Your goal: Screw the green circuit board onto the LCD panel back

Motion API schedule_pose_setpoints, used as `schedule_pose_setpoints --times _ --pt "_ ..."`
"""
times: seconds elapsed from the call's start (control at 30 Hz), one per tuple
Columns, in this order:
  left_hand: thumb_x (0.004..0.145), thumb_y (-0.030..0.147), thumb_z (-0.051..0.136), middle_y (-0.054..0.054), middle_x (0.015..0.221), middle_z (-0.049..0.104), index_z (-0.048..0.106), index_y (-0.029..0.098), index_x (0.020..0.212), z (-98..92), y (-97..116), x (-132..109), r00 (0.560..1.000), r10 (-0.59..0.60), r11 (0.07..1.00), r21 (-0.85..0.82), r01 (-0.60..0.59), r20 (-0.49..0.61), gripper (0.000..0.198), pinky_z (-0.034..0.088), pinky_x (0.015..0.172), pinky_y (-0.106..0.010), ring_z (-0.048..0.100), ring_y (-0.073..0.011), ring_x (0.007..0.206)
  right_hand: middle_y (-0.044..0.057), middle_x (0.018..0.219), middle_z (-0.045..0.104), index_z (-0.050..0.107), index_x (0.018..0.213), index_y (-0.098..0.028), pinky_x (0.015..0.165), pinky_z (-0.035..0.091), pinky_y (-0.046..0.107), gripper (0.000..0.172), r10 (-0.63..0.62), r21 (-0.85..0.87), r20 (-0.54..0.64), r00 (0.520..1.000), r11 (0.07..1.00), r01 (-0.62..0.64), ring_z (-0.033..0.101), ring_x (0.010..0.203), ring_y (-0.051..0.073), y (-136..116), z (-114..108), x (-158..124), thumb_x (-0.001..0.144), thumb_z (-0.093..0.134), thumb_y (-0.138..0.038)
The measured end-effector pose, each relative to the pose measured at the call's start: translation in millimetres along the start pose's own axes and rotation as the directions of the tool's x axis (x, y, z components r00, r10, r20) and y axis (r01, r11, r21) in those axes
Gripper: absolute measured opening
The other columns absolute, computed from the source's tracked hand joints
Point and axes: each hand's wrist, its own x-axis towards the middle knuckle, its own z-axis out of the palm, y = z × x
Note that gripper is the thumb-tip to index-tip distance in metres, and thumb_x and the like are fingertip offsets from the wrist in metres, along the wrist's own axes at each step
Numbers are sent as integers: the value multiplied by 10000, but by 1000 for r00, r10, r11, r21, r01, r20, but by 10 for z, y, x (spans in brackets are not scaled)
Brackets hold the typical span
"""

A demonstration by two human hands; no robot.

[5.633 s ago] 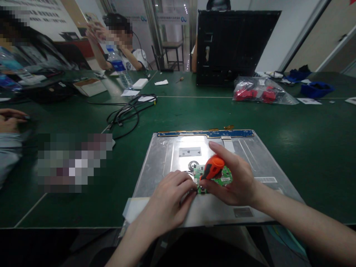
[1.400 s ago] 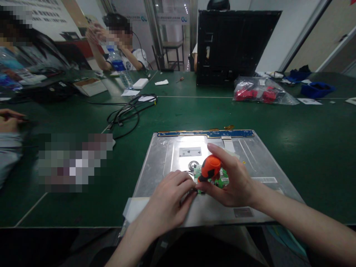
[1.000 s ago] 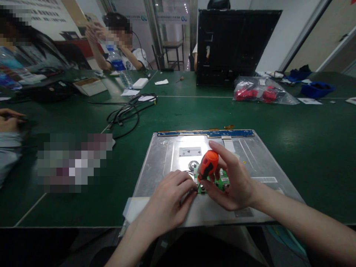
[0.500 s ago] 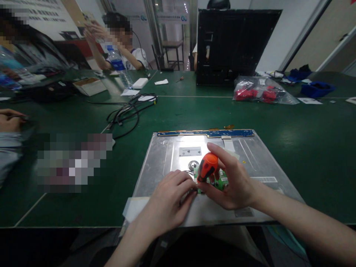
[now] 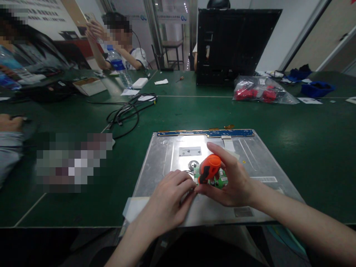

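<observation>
My right hand (image 5: 237,180) is closed round an orange and black screwdriver (image 5: 210,167), its handle tilted with the top leaning right. Below it is a small green circuit board (image 5: 223,182) on the silver metal back of a flat display panel (image 5: 151,168). Fingers bent and pressed together, my left hand (image 5: 172,193) rests at the board's lower left edge, beside the screwdriver's lower end. What those fingertips pinch, if anything, is hidden, and so is the screwdriver's tip. A narrow blue circuit strip (image 5: 189,133) runs along the panel's far edge.
The panel lies at the front edge of a green table (image 5: 178,115). Black cables (image 5: 129,111) coil to the left. Farther back are a water bottle (image 5: 120,67), a large black screen (image 5: 236,44) and a plastic bag of red items (image 5: 261,91). Other people sit at the left.
The screwdriver handle has tipped a little to the right, and my right thumb and fingers have shifted slightly with it. My left hand stays in place.
</observation>
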Motion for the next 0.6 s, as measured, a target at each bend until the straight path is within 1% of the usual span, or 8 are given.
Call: schedule_pose_setpoints --times 0.1,0.2,0.3,0.37,0.43,0.6 --pt "1003 143 510 -77 977 679 621 197 916 7 -7 -7 1000 10 1000 -4 -10 -5 150 527 756 -370 624 -240 887 -10 805 643 232 1651 -187 438 549 265 772 7 9 16 1000 1000 -7 604 529 156 -14 -19 18 1003 643 -276" --pt "987 124 528 -69 982 683 633 203 959 13 -13 -11 1000 13 1000 -7 -13 -3 134 516 755 -365 624 -239 889 5 815 664 181 1664 -150 485 576 270 831 31 56 55 998 998 -34 632 577 168 -31 -39 17 967 632 -182" --pt "979 114 534 -61 968 679 634 207 965 14 -13 -10 1000 10 1000 -17 -10 -3 137 509 761 -360 622 -236 891 16 820 669 116 1672 -127 541 608 293 881 49 114 79 996 992 -58 661 629 185 -37 -42 -1 940 606 -143" --pt "973 108 536 -59 967 679 632 207 963 12 -9 -8 1000 11 1000 -20 -11 -5 138 505 757 -354 621 -232 885 25 844 677 84 1676 -134 562 618 303 905 61 138 97 993 988 -74 666 641 185 -32 -37 -11 931 598 -139" --pt "968 104 539 -57 966 680 627 208 957 11 -5 -6 1000 14 1000 -19 -14 -9 136 499 748 -347 621 -230 879 31 855 679 75 1677 -135 545 608 299 907 62 144 107 992 987 -77 657 623 179 -24 -29 -14 935 598 -149" --pt "975 112 544 -57 956 674 614 206 936 12 -1 2 999 25 1000 -18 -25 -21 124 497 739 -342 618 -228 871 23 825 668 137 1668 -132 486 565 291 848 53 92 74 996 994 -60 636 580 180 -14 -20 -4 978 620 -232"
